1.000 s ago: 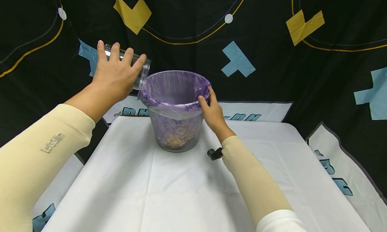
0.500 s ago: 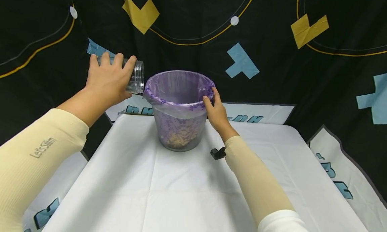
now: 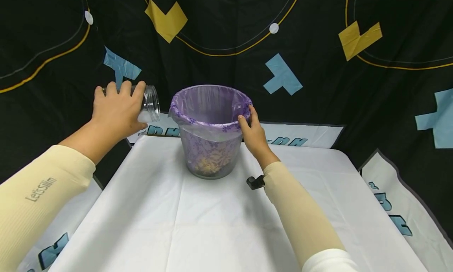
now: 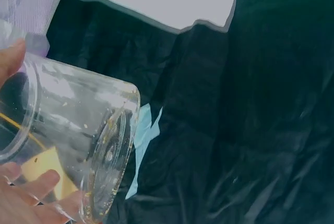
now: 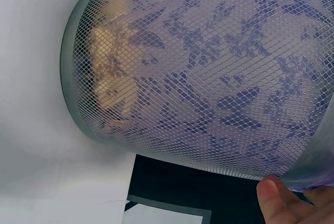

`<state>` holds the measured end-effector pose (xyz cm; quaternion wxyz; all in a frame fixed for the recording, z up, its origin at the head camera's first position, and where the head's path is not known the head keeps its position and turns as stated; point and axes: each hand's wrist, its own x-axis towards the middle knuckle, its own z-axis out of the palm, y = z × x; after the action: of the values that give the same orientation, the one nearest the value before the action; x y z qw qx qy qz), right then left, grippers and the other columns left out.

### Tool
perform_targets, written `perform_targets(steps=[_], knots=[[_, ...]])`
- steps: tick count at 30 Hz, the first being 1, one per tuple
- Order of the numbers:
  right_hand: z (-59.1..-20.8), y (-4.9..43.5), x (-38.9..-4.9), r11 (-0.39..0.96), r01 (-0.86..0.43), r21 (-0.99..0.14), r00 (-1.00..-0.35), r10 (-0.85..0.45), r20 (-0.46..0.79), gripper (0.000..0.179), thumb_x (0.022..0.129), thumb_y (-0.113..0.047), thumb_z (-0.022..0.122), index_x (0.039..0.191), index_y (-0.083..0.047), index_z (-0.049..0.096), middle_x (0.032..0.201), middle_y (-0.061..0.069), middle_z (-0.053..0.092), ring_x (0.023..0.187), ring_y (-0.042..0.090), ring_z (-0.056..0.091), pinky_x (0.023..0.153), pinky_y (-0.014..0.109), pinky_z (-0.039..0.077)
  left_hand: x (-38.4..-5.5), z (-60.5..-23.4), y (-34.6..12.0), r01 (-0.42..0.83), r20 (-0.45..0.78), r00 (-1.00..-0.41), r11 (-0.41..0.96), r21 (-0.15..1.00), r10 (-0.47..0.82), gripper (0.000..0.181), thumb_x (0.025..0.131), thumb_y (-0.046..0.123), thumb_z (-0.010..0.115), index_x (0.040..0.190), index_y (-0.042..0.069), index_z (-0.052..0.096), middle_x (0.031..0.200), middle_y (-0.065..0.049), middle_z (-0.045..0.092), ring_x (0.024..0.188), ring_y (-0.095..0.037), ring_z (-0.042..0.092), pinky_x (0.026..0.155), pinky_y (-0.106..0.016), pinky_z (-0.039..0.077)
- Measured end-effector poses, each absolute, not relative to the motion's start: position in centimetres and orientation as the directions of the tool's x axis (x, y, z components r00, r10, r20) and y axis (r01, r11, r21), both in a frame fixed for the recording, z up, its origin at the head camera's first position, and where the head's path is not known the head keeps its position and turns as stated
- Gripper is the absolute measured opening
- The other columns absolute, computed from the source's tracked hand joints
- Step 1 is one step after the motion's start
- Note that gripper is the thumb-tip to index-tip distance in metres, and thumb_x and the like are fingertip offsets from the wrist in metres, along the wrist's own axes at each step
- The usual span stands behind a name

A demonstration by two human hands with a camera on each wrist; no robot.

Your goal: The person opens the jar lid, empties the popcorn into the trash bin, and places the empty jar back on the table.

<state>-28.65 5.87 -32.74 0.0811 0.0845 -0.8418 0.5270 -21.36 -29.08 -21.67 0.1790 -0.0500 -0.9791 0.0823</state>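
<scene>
My left hand [image 3: 115,110] grips a clear jar [image 3: 151,102] lying on its side in the air, its mouth toward the bin. In the left wrist view the jar [image 4: 78,109] holds only small yellowish crumbs stuck near its base. A mesh trash bin [image 3: 210,146] stands upright on the table, lined with a purple floral plastic bag [image 3: 201,124] folded over the rim. Yellowish scraps [image 5: 115,62] show through its wall at the bottom. My right hand [image 3: 255,136] pinches the bin's right rim between thumb and fingers.
A white-covered table [image 3: 212,221] spreads below, and the bin stands near its far edge. Behind it hangs a black cloth [image 3: 226,12] with blue and gold tape pieces. A small black device [image 3: 255,182] sits on the right wrist.
My left hand has drawn the jar left and down, away from the bin's rim, and levelled it out. The right hand stays on the rim.
</scene>
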Motion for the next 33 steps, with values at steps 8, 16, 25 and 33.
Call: perform_targets(steps=[8, 16, 25, 33], knots=[[-32.9, 6.0, -28.7, 0.445, -0.234, -0.864, -0.971, -0.064, 0.230, 0.079, 0.093, -0.075, 0.036, 0.158, -0.042, 0.008, 0.165, -0.001, 0.023, 0.150, 0.030, 0.025, 0.116, 0.059, 0.028, -20.1, -24.7, -29.2, 0.069, 0.323, -0.940, 0.990, -0.127, 0.107, 0.119, 0.065, 0.042, 0.090, 0.153, 0.001, 0.021, 0.143, -0.036, 0.034, 0.124, -0.062, 0.034, 0.102, -0.079, 0.026], [-33.0, 6.0, -28.7, 0.446, -0.225, -0.866, -0.973, -0.053, 0.225, 0.078, 0.093, -0.075, 0.036, 0.158, -0.042, 0.008, 0.165, 0.000, 0.024, 0.150, 0.031, 0.025, 0.116, 0.059, 0.029, -18.9, -27.8, -28.8, 0.128, 0.357, -0.927, 0.992, 0.003, 0.118, 0.118, 0.061, 0.043, 0.093, 0.150, -0.001, 0.027, 0.140, -0.033, 0.041, 0.123, -0.057, 0.039, 0.099, -0.079, 0.030], [-33.1, 5.8, -28.7, 0.447, -0.237, -0.863, -0.970, -0.061, 0.235, 0.079, 0.093, -0.075, 0.036, 0.159, -0.041, 0.008, 0.164, 0.000, 0.024, 0.149, 0.029, 0.026, 0.116, 0.057, 0.029, -16.7, -31.9, -28.8, 0.205, 0.385, -0.917, 0.953, 0.222, 0.107, 0.118, 0.060, 0.043, 0.094, 0.148, -0.003, 0.030, 0.139, -0.033, 0.045, 0.123, -0.054, 0.043, 0.096, -0.072, 0.041], [-33.0, 6.0, -28.8, 0.439, -0.243, -0.865, -0.968, -0.057, 0.244, 0.077, 0.095, -0.073, 0.036, 0.159, -0.040, 0.008, 0.165, 0.001, 0.023, 0.150, 0.030, 0.024, 0.117, 0.057, 0.028, -15.5, -34.5, -28.4, 0.181, 0.332, -0.941, 0.929, 0.323, 0.068, 0.120, 0.060, 0.050, 0.092, 0.150, 0.002, 0.029, 0.141, -0.029, 0.046, 0.125, -0.051, 0.036, 0.080, -0.074, 0.048]])
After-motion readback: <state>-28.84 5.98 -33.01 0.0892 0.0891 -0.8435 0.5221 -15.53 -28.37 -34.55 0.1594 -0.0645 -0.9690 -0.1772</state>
